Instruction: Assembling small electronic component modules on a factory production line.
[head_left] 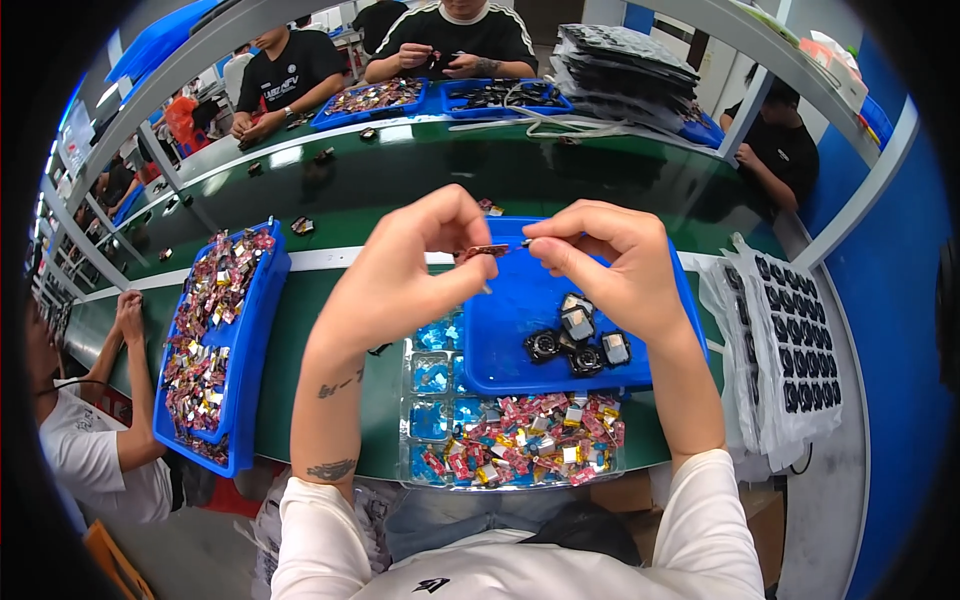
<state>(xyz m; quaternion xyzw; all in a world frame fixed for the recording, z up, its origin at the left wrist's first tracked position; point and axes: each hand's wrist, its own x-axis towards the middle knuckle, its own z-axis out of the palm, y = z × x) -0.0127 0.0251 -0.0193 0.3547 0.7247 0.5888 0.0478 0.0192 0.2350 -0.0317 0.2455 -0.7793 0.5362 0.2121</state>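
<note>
My left hand [410,265] pinches a small reddish-brown flat part [484,251] between thumb and fingers. My right hand [610,265] holds the other end of that part with its fingertips, both hands raised above a blue tray [510,340]. Inside the blue tray lie a few small black and grey round components [578,338]. Below it sits a clear compartmented tray [430,400] with several red and pink small parts [530,438] heaped in its near side.
A long blue bin [250,330] full of reddish parts stands at the left on the green belt [340,190]. Stacked black-pocketed clear trays [790,340] lie at right. Other people work across the belt and at my left.
</note>
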